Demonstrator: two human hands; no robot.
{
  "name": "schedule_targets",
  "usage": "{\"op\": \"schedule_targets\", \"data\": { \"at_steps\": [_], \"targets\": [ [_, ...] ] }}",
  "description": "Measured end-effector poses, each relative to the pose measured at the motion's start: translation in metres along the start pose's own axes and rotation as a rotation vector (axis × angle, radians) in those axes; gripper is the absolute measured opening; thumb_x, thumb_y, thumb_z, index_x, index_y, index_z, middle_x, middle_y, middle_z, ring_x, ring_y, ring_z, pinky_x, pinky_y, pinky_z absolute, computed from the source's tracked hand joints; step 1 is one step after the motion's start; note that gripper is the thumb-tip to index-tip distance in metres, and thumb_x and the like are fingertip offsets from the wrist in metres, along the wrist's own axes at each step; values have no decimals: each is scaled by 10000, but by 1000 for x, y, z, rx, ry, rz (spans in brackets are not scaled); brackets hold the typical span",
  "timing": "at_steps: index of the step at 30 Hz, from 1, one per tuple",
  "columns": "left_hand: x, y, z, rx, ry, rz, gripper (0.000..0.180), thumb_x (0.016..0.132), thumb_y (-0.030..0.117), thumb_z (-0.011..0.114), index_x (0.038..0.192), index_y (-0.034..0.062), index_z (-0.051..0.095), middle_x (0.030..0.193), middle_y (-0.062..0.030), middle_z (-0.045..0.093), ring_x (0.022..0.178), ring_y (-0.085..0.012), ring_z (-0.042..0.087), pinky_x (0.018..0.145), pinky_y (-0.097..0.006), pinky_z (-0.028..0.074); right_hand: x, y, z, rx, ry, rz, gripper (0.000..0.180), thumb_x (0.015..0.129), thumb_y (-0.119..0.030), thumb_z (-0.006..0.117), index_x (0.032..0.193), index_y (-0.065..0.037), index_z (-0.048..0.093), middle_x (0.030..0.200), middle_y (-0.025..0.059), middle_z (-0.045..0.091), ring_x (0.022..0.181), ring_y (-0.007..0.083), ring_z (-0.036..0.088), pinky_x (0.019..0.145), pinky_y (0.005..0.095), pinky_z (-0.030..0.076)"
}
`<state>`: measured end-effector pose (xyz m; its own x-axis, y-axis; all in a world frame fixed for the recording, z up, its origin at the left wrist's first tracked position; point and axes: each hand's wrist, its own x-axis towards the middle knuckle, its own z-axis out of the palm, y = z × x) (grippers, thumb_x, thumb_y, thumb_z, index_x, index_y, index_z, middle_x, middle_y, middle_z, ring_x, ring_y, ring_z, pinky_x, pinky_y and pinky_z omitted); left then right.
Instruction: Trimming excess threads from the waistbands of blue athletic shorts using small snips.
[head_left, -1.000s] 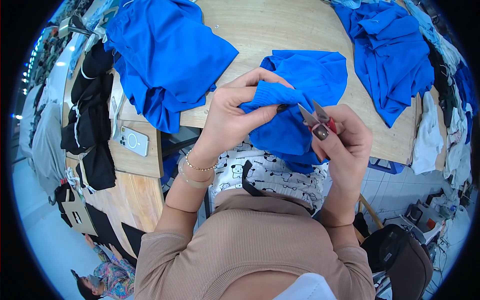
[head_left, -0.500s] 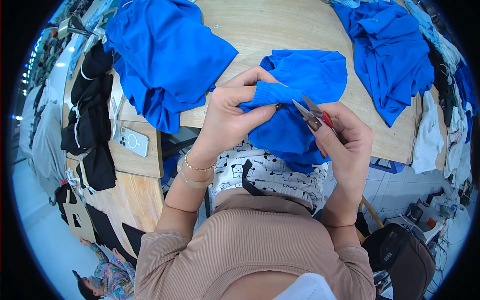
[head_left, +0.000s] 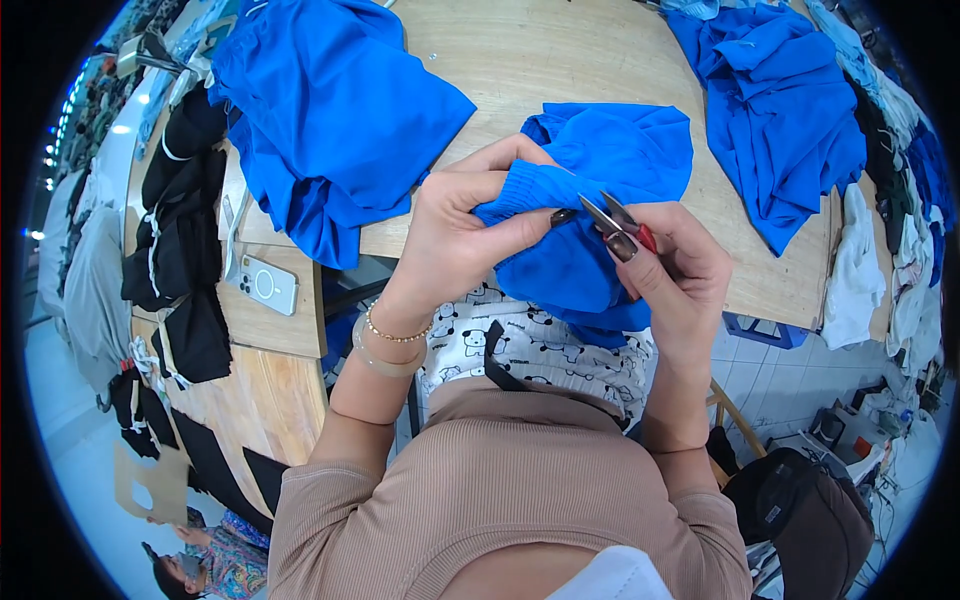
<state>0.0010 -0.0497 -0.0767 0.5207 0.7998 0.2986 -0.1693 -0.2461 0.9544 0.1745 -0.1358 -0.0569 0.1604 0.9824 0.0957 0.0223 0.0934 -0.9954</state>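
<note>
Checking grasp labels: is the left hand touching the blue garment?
Touching. The head view shows the left hand pinching the blue garment at its gathered edge, thumb and fingers pressed on the cloth with no gap.

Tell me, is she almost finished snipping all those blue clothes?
Hard to say which pile is finished. A heap of blue garments lies on the left of the wooden table, another blue heap on the right. In hand now: the left hand pinches the gathered edge of one blue garment, and the right hand holds small snips at it. That piece is not yet done.
</note>
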Motion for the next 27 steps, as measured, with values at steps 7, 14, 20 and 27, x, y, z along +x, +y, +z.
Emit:
{"op": "schedule_targets", "data": {
  "at_steps": [7, 14, 20, 27],
  "targets": [
    [-1, -5, 0, -47, -48, -95, 113, 741, -18, 675, 852, -30, 698, 941, -106, 613, 853, -165, 570, 749, -264, 466, -3, -3, -3, 423, -28, -218, 183, 840, 7, 608, 1019, 30, 574, 856, 55, 584, 688, 64, 525, 604, 168, 403],
    [2, -8, 2, -41, -2, 65, 148, 737, -4, 679, 883, -3, 703, 1082, -74, 564, 935, -151, 552, 850, -279, 430, 17, -1, 0, 18, 65, 149, 283, 755, -31, 738, 1005, -5, 608, 778, -34, 557, 706, 18, 465, 624, 150, 376],
    [4, 3, 1, 88, -76, 17, 135, 714, 38, 725, 842, 1, 703, 1055, -70, 584, 883, -128, 558, 769, -254, 445, 13, 10, -4, -54, 73, 194, 184, 771, -56, 735, 915, -6, 631, 745, -37, 574, 680, 21, 478, 618, 157, 389],
    [0, -2, 2, -9, -16, 13, 124, 717, 0, 726, 836, -25, 703, 772, -47, 590, 687, -97, 505, 575, -214, 395, 12, 0, -4, 75, 84, 131, 151, 844, -69, 660, 953, 2, 582, 752, -22, 570, 655, 7, 455, 562, 151, 336]
  ]
}}
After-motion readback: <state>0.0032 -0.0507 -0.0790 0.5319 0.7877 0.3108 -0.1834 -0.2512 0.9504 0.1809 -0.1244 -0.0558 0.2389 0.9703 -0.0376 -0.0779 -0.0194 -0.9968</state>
